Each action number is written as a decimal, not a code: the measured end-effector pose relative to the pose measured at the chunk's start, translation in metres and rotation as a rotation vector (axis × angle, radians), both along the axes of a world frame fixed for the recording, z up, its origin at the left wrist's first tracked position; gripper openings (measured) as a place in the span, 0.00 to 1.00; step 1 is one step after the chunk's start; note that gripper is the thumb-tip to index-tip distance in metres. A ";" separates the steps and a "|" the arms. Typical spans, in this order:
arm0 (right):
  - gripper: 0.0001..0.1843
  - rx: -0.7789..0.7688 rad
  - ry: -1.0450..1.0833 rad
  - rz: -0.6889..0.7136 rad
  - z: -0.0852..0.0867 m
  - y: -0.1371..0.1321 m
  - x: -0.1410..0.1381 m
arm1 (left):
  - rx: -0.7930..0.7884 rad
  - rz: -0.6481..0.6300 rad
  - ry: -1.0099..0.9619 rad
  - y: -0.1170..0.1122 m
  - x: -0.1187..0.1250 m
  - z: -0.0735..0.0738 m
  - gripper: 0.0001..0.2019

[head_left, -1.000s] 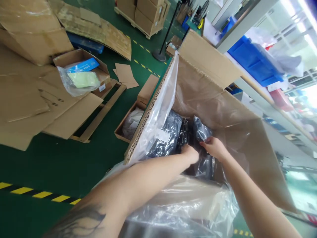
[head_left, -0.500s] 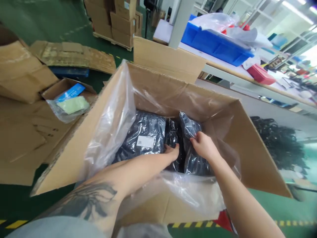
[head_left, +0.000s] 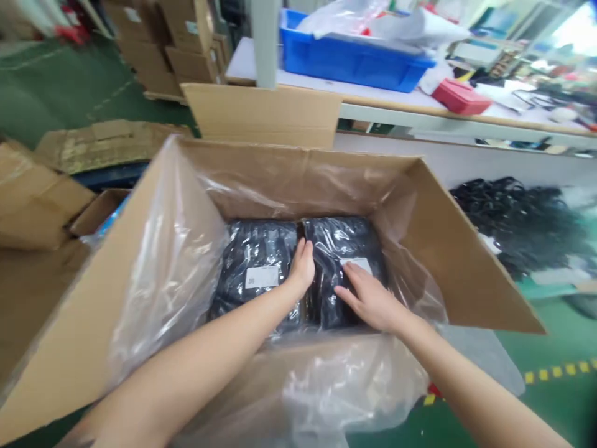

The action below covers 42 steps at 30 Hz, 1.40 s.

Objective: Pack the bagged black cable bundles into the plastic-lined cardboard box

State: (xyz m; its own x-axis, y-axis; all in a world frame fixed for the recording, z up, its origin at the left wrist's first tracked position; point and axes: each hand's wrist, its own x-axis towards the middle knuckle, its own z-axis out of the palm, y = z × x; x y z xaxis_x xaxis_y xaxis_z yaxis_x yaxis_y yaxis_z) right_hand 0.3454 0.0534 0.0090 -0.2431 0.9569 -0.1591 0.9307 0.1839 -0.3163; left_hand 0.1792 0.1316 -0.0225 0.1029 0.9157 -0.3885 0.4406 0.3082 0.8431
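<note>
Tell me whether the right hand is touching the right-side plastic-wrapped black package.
Touching: the head view shows the right hand flat against the plastic-wrapped black package, partly covering its white label.

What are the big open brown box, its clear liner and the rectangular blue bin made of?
Brown box: seemingly matte cardboard, being stiff and brown. Clear liner: likely glossy plastic film, wrinkled, transparent. Blue bin: probably smooth plastic, given its even colour.

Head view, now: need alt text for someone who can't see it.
Two black, plastic-wrapped packs lie side by side in an open cardboard box lined with clear plastic; a person's right hand rests on the right pack, partly covering its white label. The left hand is at the gap between the packs. Behind, a blue bin sits on a workbench.
</note>
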 end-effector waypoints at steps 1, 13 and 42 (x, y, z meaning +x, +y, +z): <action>0.36 -0.024 -0.011 -0.014 0.003 -0.014 0.008 | 0.093 -0.066 0.006 0.009 0.004 0.013 0.26; 0.14 0.417 0.086 -0.310 -0.011 -0.081 0.036 | 0.764 -1.060 0.469 0.022 0.092 0.002 0.33; 0.14 0.667 0.122 -0.229 -0.020 -0.087 0.045 | 0.806 -1.223 0.647 0.034 -0.038 0.014 0.16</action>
State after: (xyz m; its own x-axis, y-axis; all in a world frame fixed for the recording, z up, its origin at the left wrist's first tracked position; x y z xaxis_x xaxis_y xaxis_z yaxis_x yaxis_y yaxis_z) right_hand 0.3905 -0.0335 -0.0108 -0.0037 0.8699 0.4932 0.9341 0.1791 -0.3089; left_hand 0.1413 0.1657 -0.0086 0.9117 0.3881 -0.1348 0.4080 -0.8939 0.1856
